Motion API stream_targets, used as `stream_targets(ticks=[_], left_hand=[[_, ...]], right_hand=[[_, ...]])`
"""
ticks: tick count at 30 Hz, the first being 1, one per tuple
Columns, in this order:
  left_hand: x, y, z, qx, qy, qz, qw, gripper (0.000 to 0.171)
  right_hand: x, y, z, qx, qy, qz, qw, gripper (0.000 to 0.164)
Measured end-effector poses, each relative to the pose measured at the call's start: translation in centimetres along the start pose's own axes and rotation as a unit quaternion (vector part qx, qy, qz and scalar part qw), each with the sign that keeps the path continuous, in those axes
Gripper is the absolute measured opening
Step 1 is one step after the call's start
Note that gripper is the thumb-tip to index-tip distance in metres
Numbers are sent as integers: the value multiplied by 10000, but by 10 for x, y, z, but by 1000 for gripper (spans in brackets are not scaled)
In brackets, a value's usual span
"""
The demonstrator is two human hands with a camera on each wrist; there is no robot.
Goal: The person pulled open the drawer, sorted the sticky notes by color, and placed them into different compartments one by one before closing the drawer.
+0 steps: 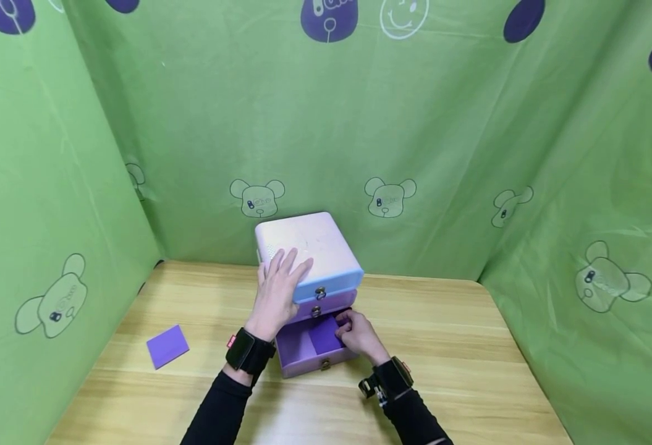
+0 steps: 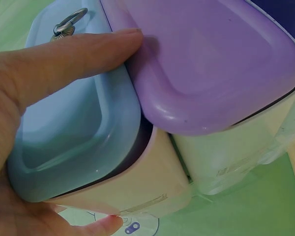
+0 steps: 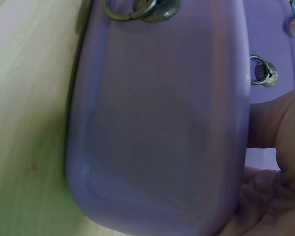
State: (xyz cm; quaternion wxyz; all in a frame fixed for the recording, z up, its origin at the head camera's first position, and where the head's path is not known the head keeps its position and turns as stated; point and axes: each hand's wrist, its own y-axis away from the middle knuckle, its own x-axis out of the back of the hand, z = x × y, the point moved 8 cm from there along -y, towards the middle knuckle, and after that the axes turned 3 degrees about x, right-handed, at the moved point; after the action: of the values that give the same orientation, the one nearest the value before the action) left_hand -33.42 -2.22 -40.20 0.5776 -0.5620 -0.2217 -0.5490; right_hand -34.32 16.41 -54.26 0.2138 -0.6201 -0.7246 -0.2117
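A small chest of drawers (image 1: 309, 244) stands on the table, with a pale top, a blue upper drawer (image 1: 328, 284) and a purple middle drawer (image 1: 334, 303). Its mauve bottom drawer (image 1: 303, 364) is pulled out. My left hand (image 1: 275, 296) presses on the chest's left side, fingers spread over the top. In the left wrist view its thumb (image 2: 88, 56) lies straight across the blue drawer front. Inside the open drawer is a purple square card (image 1: 324, 337). My right hand (image 1: 360, 337) pinches that card by its right edge; the fingertips are hidden in the right wrist view.
Another purple square card (image 1: 167, 347) lies flat on the wooden table (image 1: 442, 346), left of the chest. Green printed curtain (image 1: 314, 123) rises close behind the chest and along both sides. Round metal ring pulls (image 1: 326, 364) stick out from the drawer fronts.
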Motion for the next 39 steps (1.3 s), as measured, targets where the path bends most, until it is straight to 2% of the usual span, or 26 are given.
stream_targets(ticks=[9, 16, 27, 33, 39], left_hand=[[0, 1, 1, 9, 26, 21, 10000, 104], [-1, 0, 1, 13, 23, -31, 10000, 104], [-1, 0, 0, -23, 74, 86, 9999, 104], [-2, 0, 1, 11, 58, -13, 10000, 104], [-1, 0, 1, 14, 39, -3, 10000, 104]], right_hand=[[-3, 2, 4, -192, 53, -109, 9997, 36], [-3, 3, 3, -190, 182, -120, 9996, 34], [-4, 2, 1, -163, 557, -191, 9981, 31], [-6, 3, 5, -347, 541, -316, 9974, 32], [-5, 2, 1, -297, 569, -364, 9973, 32]])
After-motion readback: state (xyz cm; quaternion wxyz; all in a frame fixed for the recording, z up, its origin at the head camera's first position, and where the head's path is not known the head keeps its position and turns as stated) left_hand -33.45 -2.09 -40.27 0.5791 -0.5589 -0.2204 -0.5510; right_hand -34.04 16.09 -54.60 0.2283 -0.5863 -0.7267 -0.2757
